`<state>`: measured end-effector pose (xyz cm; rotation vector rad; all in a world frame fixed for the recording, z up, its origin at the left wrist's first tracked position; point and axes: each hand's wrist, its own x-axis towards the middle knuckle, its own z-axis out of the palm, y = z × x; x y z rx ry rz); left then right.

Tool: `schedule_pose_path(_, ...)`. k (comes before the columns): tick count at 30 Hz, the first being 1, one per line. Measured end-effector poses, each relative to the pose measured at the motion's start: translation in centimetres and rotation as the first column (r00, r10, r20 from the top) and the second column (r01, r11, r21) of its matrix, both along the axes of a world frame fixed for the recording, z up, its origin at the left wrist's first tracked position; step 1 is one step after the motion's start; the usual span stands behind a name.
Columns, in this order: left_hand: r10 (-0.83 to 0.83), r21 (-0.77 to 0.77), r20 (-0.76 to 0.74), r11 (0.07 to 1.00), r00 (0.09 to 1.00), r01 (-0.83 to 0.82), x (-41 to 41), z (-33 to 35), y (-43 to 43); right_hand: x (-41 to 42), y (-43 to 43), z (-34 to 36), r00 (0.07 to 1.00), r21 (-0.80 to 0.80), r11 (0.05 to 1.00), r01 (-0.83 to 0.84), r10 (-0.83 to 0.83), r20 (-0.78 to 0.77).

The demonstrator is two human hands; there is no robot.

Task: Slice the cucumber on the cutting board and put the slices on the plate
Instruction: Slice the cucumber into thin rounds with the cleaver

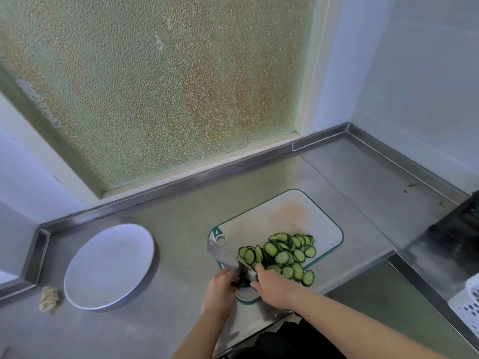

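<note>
A heap of thin green cucumber slices [283,253] lies on the near right part of the white cutting board [285,216] with its teal rim. A broad cleaver [223,256] lies nearly flat on the board's left side, its edge against the slices. My left hand [220,288] grips the cleaver's dark handle. My right hand [272,286] rests beside the handle, its fingers touching the blade and the nearest slices. The white plate [108,265] stands bare on the counter, well to the left of the board.
The steel counter [181,229] runs along a frosted window, with a raised rim behind. A crumpled beige scrap [49,297] lies left of the plate. A sunken sink [375,301] opens right of the board. A white perforated basket [466,304] and a dark object [461,224] sit at the right edge.
</note>
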<state>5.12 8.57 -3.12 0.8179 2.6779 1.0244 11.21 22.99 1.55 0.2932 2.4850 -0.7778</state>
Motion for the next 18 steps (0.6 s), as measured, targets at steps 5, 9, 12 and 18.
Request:
schedule_pose_path(5,0.014,0.014,-0.005,1.0,1.0,-0.014,0.1,0.2,0.1,0.1,0.1,0.2,1.0,-0.005,1.0,0.007,-0.007,0.004)
schedule_pose_path(9,0.01,-0.036,0.017,0.999,1.0,-0.009,-0.1,-0.2,-0.1,0.3,0.1,0.1,1.0,-0.019,1.0,-0.002,0.002,0.011)
schedule_pose_path(12,0.014,-0.055,0.044,0.998,0.999,-0.012,-0.3,-0.5,-0.2,1.0,0.5,0.2,0.999,-0.025,1.0,-0.009,0.01,0.033)
schedule_pose_path(18,-0.014,-0.09,0.074,0.996,0.997,0.021,-0.5,-0.7,-0.1,1.9,0.9,0.3,0.999,-0.004,1.0,-0.026,0.026,0.027)
